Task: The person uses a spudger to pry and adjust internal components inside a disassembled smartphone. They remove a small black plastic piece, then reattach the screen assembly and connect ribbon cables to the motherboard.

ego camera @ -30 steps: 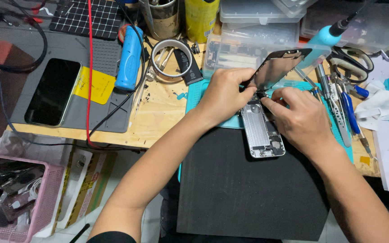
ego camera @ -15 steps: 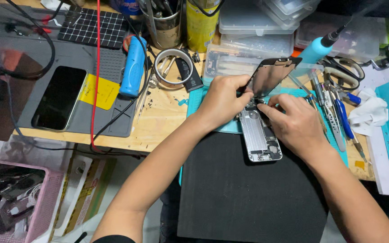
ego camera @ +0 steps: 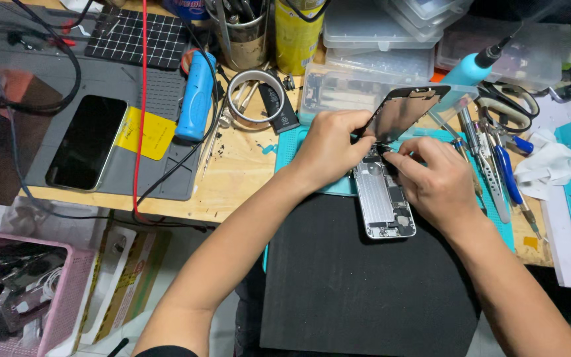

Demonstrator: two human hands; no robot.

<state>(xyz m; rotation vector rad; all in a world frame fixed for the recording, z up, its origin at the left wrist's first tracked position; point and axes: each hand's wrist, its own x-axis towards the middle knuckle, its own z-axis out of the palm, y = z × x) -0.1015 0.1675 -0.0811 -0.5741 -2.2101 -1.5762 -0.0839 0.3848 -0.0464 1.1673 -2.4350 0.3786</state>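
Silver phone body (ego camera: 383, 200) lies on the teal mat (ego camera: 292, 142); its lifted screen (ego camera: 404, 111) is pinched by the left hand (ego camera: 328, 145), right hand (ego camera: 431, 182) fingertips pressed narrow at the hinge; the screen should be propped steadily

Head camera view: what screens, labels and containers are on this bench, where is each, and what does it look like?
Lifted phone screen panel: tilted up over the opened silver phone body, held by the left hand; right hand at its hinge edge.
Dark-screened phone: lying flat on the grey mat, left.
Yellow label: square, beside that phone.
Yellow can: upright, at the bench's back.
Clear plastic boxes: stacked, back right.
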